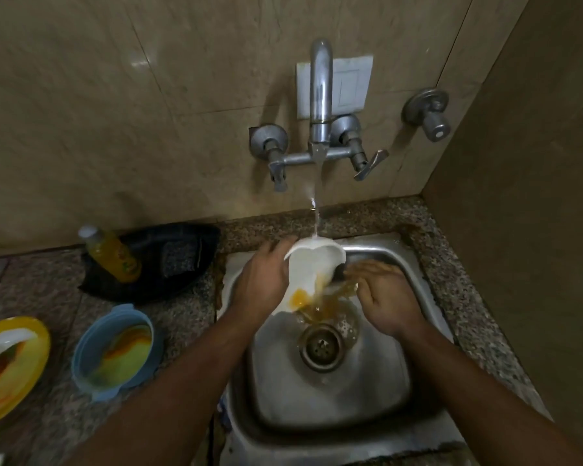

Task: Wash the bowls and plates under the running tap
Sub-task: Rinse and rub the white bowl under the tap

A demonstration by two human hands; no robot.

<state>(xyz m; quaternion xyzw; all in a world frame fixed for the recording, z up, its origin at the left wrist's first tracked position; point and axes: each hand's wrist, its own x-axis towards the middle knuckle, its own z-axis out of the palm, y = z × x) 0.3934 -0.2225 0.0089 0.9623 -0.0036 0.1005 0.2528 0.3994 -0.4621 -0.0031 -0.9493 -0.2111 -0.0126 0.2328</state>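
- White bowl (312, 264) is over the sink (428, 287), tilted steeply toward the person, right under the stream from the tap (321, 95); orange-brown residue runs off its low edge toward the drain (321, 346).
- Looks light and rigid, likely plastic or melamine; wet and greasy, so probably slippery. Best hold seems the rim, thumb one side and fingers the other, not the slick inner wall.
- Left hand (263, 280) grips the bowl's left rim and outer side, fingers curled behind it, forearm angled in from lower left.
- Right hand (382, 297) sits at the bowl's lower right edge, fingers fairly straight and spread in the runoff; seems to touch or rub, not grip. Exact contact is blurred.
- Still waiting on the counter (182, 307), left of the sink: dirty blue bowl (115, 351) and yellow plate (11, 364), both smeared with food.
- Yellow bottle (111, 253) stands on a dark cloth (169, 257) by the wall.
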